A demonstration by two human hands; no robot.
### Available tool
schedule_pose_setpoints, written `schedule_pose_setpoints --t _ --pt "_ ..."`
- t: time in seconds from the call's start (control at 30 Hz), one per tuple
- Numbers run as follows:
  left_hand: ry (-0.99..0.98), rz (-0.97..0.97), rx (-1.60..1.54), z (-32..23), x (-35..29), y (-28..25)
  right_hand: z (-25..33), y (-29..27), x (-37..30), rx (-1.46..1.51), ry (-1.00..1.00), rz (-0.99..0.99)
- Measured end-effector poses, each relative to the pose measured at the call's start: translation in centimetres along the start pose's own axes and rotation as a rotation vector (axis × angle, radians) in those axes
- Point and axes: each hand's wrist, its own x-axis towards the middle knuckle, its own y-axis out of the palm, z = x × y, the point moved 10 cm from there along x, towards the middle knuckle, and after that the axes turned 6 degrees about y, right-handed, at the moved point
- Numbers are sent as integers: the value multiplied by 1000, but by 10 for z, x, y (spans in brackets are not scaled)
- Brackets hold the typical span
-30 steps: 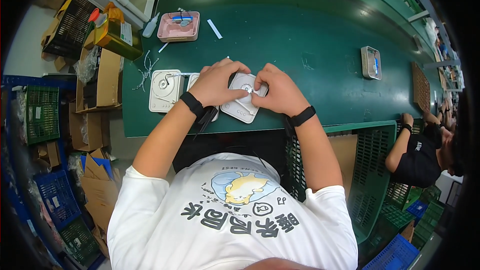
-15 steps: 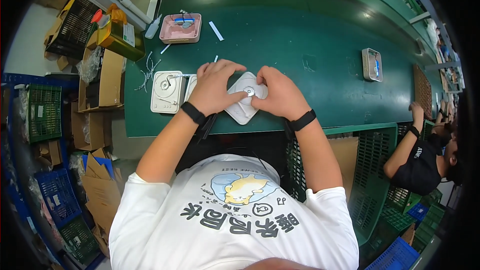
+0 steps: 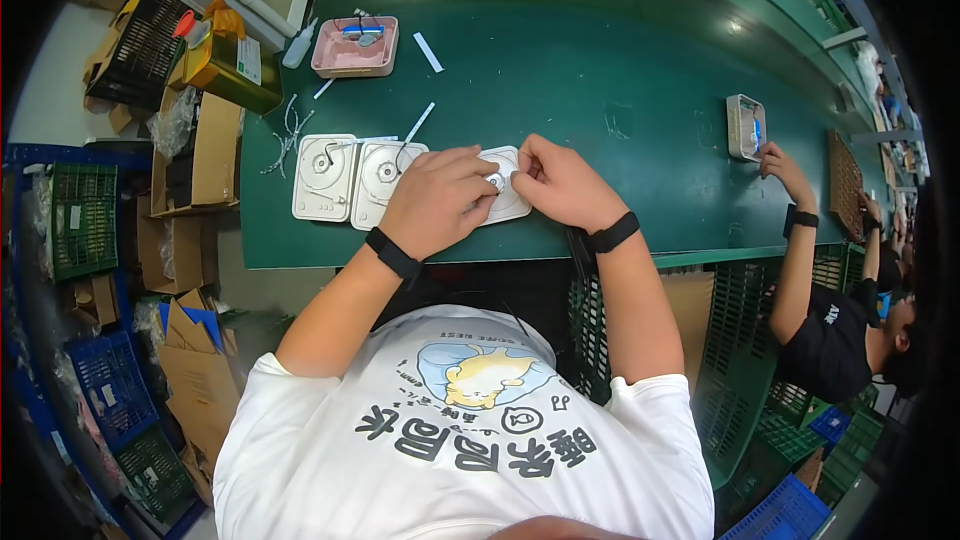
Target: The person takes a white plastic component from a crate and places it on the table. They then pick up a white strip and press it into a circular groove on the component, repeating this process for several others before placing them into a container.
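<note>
A white square casing [image 3: 512,204], shaped like a small record player with a round disc, lies flat on the table in front of me. My left hand [image 3: 440,198] reaches over its left part, fingers curled together at the disc's hub; whatever they pinch is hidden. At the right edge of the casing, my right hand [image 3: 566,188] is closed, thumb and bent fingers gripping it. Left of my left hand lie two similar white casings, the nearer one [image 3: 374,204] partly covered by that hand and the farther one [image 3: 322,202] in full view. Thin wires run from both.
A pink tray-like shell [image 3: 352,66] with electronic parts stands at the back left, near a small bottle [image 3: 299,46] and a yellow-green can [image 3: 232,75]. White strips [image 3: 428,52] lie about. A co-worker's hand [image 3: 785,172] is by a pale shell [image 3: 744,130] at the right.
The casing under my hands has turned from a slanted to a nearly straight position. My left hand's fingers have curled inward. The co-worker's hand has reached toward the pale shell.
</note>
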Motion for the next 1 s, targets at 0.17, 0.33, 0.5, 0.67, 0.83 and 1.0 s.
schedule_pose_setpoints --t 0.17,0.33,0.5,0.67,0.83,1.0 --pt "38 -77 84 -6 0 3 -1 -4 2 5 45 0" --pt "36 -106 91 -5 5 0 -1 -2 2 -9 22 -6" --pt "-94 142 -91 11 19 9 -1 -4 3 -26 25 -20" --pt "-280 318 -282 50 42 16 6 -4 4 -75 -48 -53" --pt "-304 523 -10 63 51 17 6 -3 5 -101 22 -11" --pt "-316 515 -47 82 47 5 -2 -2 4 -27 6 -45"
